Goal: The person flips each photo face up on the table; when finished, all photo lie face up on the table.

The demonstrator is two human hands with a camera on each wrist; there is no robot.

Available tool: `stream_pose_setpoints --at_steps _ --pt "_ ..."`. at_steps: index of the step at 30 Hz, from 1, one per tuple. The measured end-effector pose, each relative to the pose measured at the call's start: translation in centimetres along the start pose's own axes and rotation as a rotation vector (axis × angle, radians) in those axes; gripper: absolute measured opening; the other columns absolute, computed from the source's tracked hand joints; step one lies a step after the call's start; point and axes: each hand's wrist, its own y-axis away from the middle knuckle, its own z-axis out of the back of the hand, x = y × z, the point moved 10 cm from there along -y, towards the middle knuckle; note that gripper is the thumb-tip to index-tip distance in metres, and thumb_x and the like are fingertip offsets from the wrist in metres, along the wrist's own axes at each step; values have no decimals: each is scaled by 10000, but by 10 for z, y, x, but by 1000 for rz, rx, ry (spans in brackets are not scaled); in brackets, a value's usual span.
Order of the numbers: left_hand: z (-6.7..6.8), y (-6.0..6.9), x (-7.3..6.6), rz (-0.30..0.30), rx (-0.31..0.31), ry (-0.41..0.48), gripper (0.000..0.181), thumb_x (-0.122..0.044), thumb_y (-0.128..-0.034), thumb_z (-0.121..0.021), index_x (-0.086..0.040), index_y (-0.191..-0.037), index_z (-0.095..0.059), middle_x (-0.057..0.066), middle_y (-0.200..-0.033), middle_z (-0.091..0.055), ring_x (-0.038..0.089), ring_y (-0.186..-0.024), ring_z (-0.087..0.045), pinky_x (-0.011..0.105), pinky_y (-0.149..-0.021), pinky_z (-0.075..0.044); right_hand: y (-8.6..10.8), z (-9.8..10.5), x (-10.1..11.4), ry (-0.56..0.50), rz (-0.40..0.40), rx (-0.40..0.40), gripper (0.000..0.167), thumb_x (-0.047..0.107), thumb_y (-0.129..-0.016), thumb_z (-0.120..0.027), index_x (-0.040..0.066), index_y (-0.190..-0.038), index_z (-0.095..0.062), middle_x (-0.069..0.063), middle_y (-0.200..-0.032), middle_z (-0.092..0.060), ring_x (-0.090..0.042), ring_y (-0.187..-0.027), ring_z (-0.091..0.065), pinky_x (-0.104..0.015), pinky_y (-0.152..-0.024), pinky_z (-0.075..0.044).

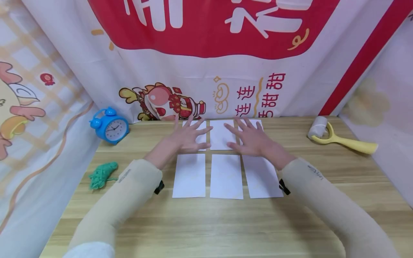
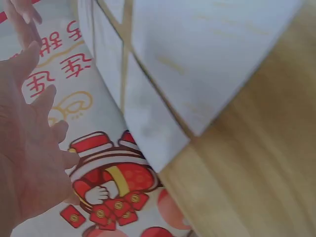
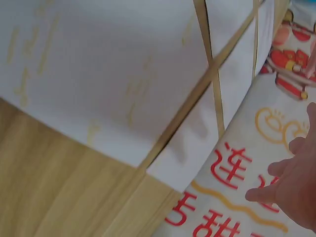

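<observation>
White paper cards lie on the wooden table in two rows of three. My left hand [image 1: 188, 139] hovers over the back-left card [image 1: 202, 139], fingers straight and spread. Over the back-right card [image 1: 254, 123] is my right hand [image 1: 253, 140], its fingers likewise spread. Neither hand holds anything. Between them shows the back-middle card [image 1: 221, 136]. Nearer me are the front-left card [image 1: 189, 177], front-middle card [image 1: 226, 177] and front-right card [image 1: 262, 179]. Both wrist views show faint yellow marks on the cards, with the left hand [image 2: 29, 143] and right hand [image 3: 296, 182] raised off the surface.
A blue alarm clock [image 1: 112, 127] stands at the back left, with a bundle of green yarn or cord [image 1: 102, 175] in front of it. At the far right lies a yellow-handled tool [image 1: 353, 144] with a white roll [image 1: 317, 127]. A printed cloth [image 1: 180, 68] hangs behind the table.
</observation>
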Motion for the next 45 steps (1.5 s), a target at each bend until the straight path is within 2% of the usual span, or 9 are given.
stream_pose_setpoints --at_steps 4,11,16,22,29,33,35,38,45 --pt "18 -19 -16 -29 -28 -76 820 -808 -955 -334 -428 -1653 -128 23 -1781 -52 389 -1650 -20 770 -1220 134 -3 16 -27 -67 -62 -53 756 626 -1046 -377 289 -1678 -134 -180 -1763 -40 -538 -1598 -80 -792 -1225 -106" --pt "31 -49 -53 -102 -57 -192 871 -785 -973 -331 -351 -1674 -48 -12 -1779 -20 280 -1663 -56 671 -1290 103 -4 15 -73 -382 -255 -72 921 362 -1018 -565 -15 -1649 -10 -287 -1727 -90 -488 -1602 -125 -627 -1308 -146" --pt "19 -70 -79 -119 -33 -189 902 -740 -994 -362 -268 -1683 -20 5 -1779 -48 284 -1661 -71 656 -1300 85 4 -10 -100 -641 -428 -32 934 265 -1022 -584 25 -1653 61 -280 -1722 -134 -475 -1590 -192 -609 -1297 -217" --pt "-7 -91 -102 -114 31 -160 891 -703 -999 -414 -255 -1684 -62 23 -1781 -66 287 -1663 -50 666 -1293 93 15 -29 -123 -863 -627 -11 926 234 -1026 -559 -32 -1631 88 -305 -1721 -43 -472 -1606 -115 -589 -1319 -155" --pt "-25 -102 -105 -69 65 -99 667 -621 -1035 -409 -362 -1636 -282 -29 -1766 -167 275 -1662 -64 651 -1298 103 12 -34 -132 -888 -708 -43 874 255 -1016 -568 -43 -1631 -23 -293 -1712 -133 -438 -1584 -224 -552 -1316 -217" --pt "-36 -108 -102 -52 78 -75 643 -593 -1031 -461 -364 -1618 -333 -8 -1759 -203 275 -1661 -86 639 -1309 83 10 -38 -128 -926 -736 -43 834 259 -1008 -581 -33 -1627 -104 -266 -1537 -394 -330 -1087 -587 -427 -1033 -509" --pt "-39 -111 -102 -54 84 -77 653 -586 -1022 -495 -350 -1614 -353 11 -1751 -238 272 -1658 -109 632 -1316 60 11 -38 -126 -941 -758 -41 791 264 -1005 -590 -24 -1612 -173 -192 -1246 -537 -230 -770 -520 -351 -779 -497" --pt "-39 -116 -104 -63 67 -91 648 -568 -1004 -555 -325 -1588 -416 33 -1719 -325 272 -1647 -165 631 -1322 19 12 -37 -126 -949 -793 -40 694 281 -1001 -595 -17 -1557 -304 -54 -874 -468 -157 -583 -394 -302 -615 -394" --pt "-33 -124 -107 -58 36 -85 593 -531 -977 -643 -295 -1510 -532 33 -1646 -452 283 -1621 -244 634 -1322 -15 13 -40 -136 -1027 -878 -53 580 245 -1008 -597 24 -1498 -380 -44 -953 -425 -204 -777 -445 -300 -736 -412"
